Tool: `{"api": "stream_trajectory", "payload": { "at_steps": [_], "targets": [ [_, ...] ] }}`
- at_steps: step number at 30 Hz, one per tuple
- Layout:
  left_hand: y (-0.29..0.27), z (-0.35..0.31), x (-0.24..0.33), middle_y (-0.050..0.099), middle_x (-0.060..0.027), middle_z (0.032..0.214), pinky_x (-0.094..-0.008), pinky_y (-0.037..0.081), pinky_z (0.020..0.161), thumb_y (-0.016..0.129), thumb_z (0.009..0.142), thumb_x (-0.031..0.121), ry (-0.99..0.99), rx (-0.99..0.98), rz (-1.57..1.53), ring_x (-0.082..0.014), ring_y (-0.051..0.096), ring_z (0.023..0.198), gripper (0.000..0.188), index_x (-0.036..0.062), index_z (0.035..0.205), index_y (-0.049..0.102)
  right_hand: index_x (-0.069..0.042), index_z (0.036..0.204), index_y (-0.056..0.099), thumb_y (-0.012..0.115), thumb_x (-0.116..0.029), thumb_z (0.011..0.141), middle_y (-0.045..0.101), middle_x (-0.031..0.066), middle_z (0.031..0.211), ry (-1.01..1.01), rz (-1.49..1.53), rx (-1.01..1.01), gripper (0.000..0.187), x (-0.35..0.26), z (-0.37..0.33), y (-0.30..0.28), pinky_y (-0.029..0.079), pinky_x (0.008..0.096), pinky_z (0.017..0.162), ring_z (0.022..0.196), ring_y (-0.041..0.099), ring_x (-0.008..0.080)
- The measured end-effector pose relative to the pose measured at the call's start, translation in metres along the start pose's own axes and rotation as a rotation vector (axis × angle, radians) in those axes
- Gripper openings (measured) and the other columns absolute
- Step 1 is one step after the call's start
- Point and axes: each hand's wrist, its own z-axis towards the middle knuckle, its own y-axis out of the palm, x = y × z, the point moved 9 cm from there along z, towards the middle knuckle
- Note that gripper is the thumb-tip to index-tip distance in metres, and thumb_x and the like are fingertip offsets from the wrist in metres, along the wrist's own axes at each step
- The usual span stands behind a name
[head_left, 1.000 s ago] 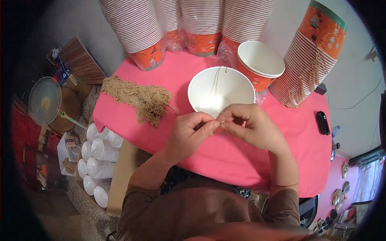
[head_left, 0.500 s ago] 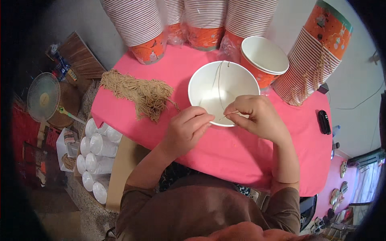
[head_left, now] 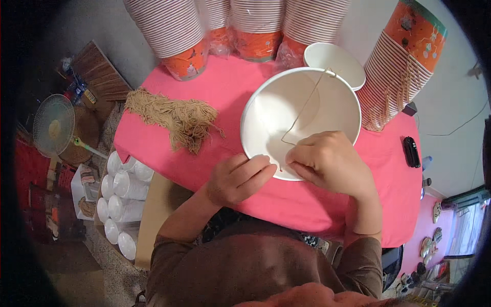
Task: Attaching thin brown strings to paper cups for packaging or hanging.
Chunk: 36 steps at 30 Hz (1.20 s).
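Observation:
A white-lined paper bucket (head_left: 273, 105) is tilted toward me above the pink cloth, its wide mouth facing up. My left hand (head_left: 238, 179) grips its near rim, thumb and fingers closed on the wall. A thin tan cord (head_left: 307, 105) is fixed at the far rim and hangs across the inside of the bucket to my right hand (head_left: 327, 161). That hand is pinched at the near rim, fingers pressed together on the cord's end. Between the two hands a small dark hole (head_left: 281, 169) shows in the near wall.
A bundle of cut tan cords (head_left: 174, 115) lies left on the pink tablecloth (head_left: 153, 138). Tall bucket stacks (head_left: 174, 30) stand at the back. Another bucket (head_left: 335, 59) and a leaning stack with cords (head_left: 396, 77) stand right, near a black object (head_left: 411, 152).
The bucket has come up and tilted toward me, looking larger. My right hand has moved down to its near rim with the cord, which now stretches straighter from the far side.

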Motion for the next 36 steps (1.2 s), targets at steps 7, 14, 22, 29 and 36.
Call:
{"api": "stream_trajectory", "payload": {
  "at_steps": [7,14,22,29,36],
  "targets": [
    [-0.003,0.005,-0.001,0.061,-0.0069,0.104,-0.0274,0.049,0.062,0.064,0.074,0.008,-0.013,0.005,0.015,-0.0174,0.059,0.077,0.031,0.0037,0.104,0.064,-0.004,0.069,0.056,0.063,-0.012,0.076,0.058,0.0109,0.065,-0.009,0.013,0.003,0.012,0.001,0.0,0.0,0.047,0.0435,0.059,0.065,0.06,0.0325],
    [-0.002,0.003,0.001,0.061,-0.0066,0.104,-0.0286,0.05,0.063,0.064,0.074,0.009,-0.009,-0.008,0.038,-0.0185,0.059,0.078,0.032,0.0042,0.106,0.063,-0.006,0.073,0.059,0.062,-0.013,0.077,0.059,0.0106,0.067,-0.001,0.015,-0.032,0.009,-0.002,0.0,0.003,0.047,0.0434,0.06,0.067,0.06,0.032],
    [0.001,0.006,-0.013,0.06,-0.0084,0.103,-0.0304,0.052,0.064,0.064,0.075,0.009,-0.08,-0.011,-0.085,-0.0206,0.06,0.079,0.03,0.005,0.105,0.064,-0.006,0.079,0.062,0.062,-0.013,0.08,0.062,0.0106,0.073,-0.016,0.096,-0.073,0.008,0.005,0.004,0.016,0.048,0.0422,0.063,0.071,0.062,0.0317],
    [0.012,0.013,-0.043,0.06,-0.0098,0.099,-0.0307,0.053,0.065,0.07,0.074,0.001,-0.292,0.017,-0.319,-0.0218,0.062,0.081,0.026,0.0009,0.099,0.065,-0.001,0.091,0.064,0.061,-0.013,0.083,0.061,0.013,0.078,-0.027,0.441,-0.142,0.014,0.025,0.005,0.024,0.045,0.0388,0.06,0.069,0.06,0.0292],
    [0.002,-0.013,-0.051,0.06,-0.0088,0.094,-0.0301,0.052,0.069,0.077,0.07,0.002,-0.499,0.333,-0.288,-0.0209,0.062,0.079,0.025,0.0031,0.089,0.061,0.001,0.096,0.064,0.068,-0.009,0.08,0.049,0.008,0.068,0.064,0.497,-0.195,0.019,0.027,0.009,0.027,0.038,0.0331,0.055,0.056,0.042,0.0184]
  ]
}}
